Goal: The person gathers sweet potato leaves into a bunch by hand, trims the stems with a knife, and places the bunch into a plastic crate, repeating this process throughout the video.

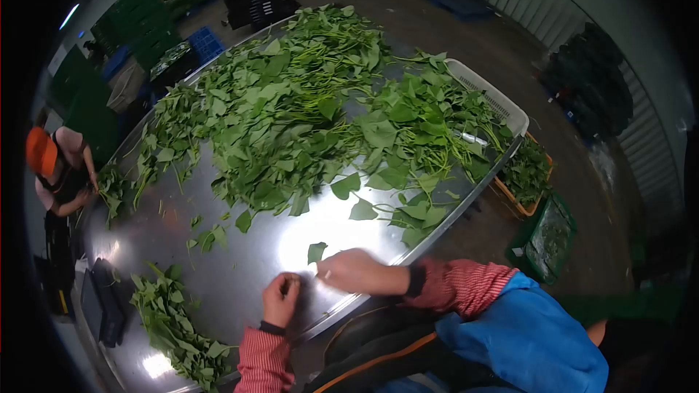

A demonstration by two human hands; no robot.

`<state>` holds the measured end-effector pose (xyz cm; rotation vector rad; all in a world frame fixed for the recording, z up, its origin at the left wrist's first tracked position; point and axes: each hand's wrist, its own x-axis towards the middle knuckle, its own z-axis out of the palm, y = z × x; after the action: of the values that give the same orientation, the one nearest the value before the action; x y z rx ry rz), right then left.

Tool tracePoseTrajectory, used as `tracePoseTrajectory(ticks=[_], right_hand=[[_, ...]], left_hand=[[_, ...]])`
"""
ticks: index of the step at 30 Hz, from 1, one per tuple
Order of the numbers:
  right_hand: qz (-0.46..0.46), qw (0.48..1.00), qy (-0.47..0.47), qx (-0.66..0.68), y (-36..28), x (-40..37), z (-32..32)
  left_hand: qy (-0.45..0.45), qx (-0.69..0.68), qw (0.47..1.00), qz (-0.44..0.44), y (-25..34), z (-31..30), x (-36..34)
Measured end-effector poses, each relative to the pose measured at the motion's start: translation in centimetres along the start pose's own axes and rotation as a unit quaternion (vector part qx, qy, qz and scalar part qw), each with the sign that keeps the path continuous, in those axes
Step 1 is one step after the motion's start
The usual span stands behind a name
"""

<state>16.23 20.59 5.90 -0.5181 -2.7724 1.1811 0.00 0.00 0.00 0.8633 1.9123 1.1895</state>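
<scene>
Near the front edge of the metal table (pixel 244 255), my left hand (pixel 280 298) has its fingers closed together; what they hold, if anything, cannot be made out. Just to its right is my right hand (pixel 353 271), blurred by motion, its fingers unclear. A single green leaf (pixel 316 252) shows just beyond the right hand's fingertips. A large heap of leafy stems (pixel 269 116) covers the far part of the table, with another pile (pixel 419 120) at its right. A separate bunch of greens (pixel 171 324) lies to the left of my left hand.
A white basket (pixel 502 98) sits at the table's right edge. An orange crate (pixel 526 207) and a green crate (pixel 546 244) stand beyond it, lower down. A black device (pixel 102 306) is at the left edge. A co-worker in an orange cap (pixel 41 151) handles greens at the far left.
</scene>
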Motion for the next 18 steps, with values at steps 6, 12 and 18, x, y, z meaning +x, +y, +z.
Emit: tracePoseTrajectory(ticks=[6,12,18], right_hand=[[0.177,0.942,0.247,-0.145,11.9,-3.2,-10.4],[0.242,0.851,0.376,-0.275,22.8,-2.1,-21.1],[0.155,0.897,0.299,-0.286,25.1,2.3,-17.0]], left_hand=[[-0.027,-0.136,0.988,-0.069,5.6,5.3,-2.6],[-0.055,-0.186,0.978,-0.079,10.1,12.3,2.0],[-0.118,-0.102,0.986,-0.052,12.9,18.1,8.1]])
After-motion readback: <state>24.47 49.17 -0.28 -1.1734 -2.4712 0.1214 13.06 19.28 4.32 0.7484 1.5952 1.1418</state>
